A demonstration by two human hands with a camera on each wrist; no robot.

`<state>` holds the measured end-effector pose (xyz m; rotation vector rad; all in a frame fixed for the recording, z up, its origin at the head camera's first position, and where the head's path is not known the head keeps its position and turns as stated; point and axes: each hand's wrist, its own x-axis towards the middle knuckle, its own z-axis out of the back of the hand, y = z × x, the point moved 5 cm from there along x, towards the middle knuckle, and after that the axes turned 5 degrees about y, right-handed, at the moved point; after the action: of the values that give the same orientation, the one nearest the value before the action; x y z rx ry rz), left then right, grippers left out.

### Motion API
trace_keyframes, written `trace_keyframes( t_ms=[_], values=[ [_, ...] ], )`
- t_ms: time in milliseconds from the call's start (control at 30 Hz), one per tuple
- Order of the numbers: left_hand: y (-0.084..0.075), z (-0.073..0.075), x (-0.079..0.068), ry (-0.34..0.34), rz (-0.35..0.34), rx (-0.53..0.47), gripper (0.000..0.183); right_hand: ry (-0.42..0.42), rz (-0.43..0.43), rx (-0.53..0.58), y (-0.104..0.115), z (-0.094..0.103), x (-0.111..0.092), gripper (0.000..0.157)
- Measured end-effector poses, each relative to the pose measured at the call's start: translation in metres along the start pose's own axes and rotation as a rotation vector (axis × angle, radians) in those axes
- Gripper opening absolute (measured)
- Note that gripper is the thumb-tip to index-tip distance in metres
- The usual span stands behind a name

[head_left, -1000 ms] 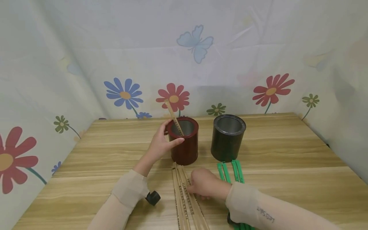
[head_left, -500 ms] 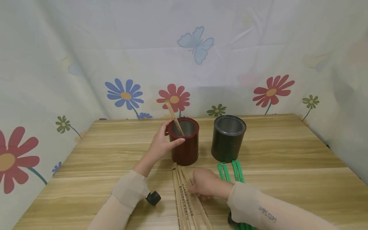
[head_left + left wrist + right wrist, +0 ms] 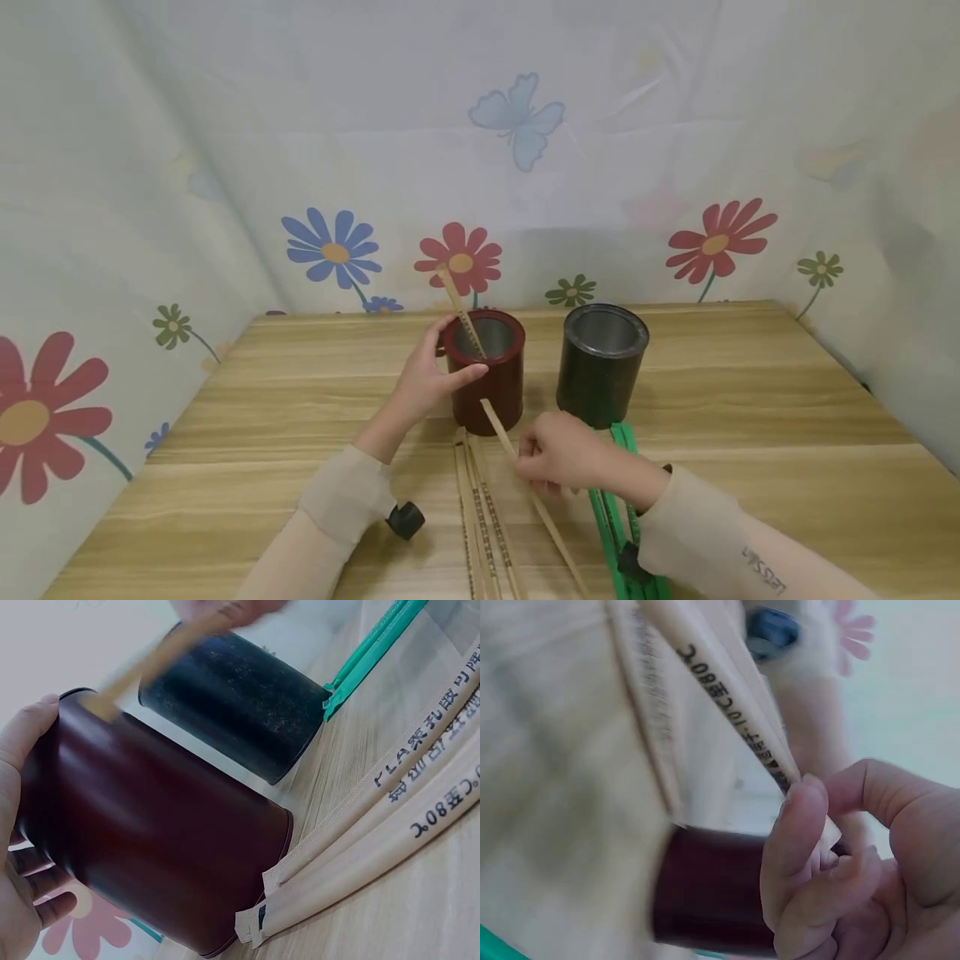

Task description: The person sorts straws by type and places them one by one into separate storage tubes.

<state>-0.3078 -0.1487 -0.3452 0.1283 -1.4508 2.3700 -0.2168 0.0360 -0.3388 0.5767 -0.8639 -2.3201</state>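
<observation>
Probably light, slightly bendy and easily creased, the paper-wrapped straw slanting across the lower centre of the head view is best pinched partway along, as the right hand does, while the left hand grips the dark red can near its rim.

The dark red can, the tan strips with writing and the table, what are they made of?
Dark red can: probably metal, painted and glossy; its outside shines in streaks and its inside is gray.
Tan strips: likely paper, matte, with flat ends and printed letters.
Table: looks like wood, with striped grain, but could be a printed covering.
</observation>
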Motion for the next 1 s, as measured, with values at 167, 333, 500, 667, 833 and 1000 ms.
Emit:
trace_keyframes(
  t_ms=[167,333,500,667,833,1000],
  values=[
    [-0.002,-0.001,0.0,0.006,-0.002,0.001,0.089,-0.05,0.074,-0.011,0.013,0.029,-0.012,0.014],
    [-0.003,-0.001,-0.001,0.007,0.001,-0.007,0.088,-0.093,0.118,0.012,0.025,0.058,-0.02,0.009],
    [-0.001,-0.001,0.0,0.007,0.004,-0.013,0.088,-0.162,0.157,0.004,0.038,0.082,-0.025,0.008],
    [0.0,0.0,-0.001,0.011,-0.008,-0.013,0.089,-0.257,0.177,-0.015,0.052,0.104,-0.03,0.008],
    [0.001,0.0,0.0,0.014,0.0,-0.02,0.091,-0.331,0.204,0.017,0.064,0.124,-0.031,0.01],
    [0.002,0.0,0.001,0.01,0.008,-0.019,0.091,-0.396,0.232,0.029,0.073,0.139,-0.028,0.011]
  ],
)
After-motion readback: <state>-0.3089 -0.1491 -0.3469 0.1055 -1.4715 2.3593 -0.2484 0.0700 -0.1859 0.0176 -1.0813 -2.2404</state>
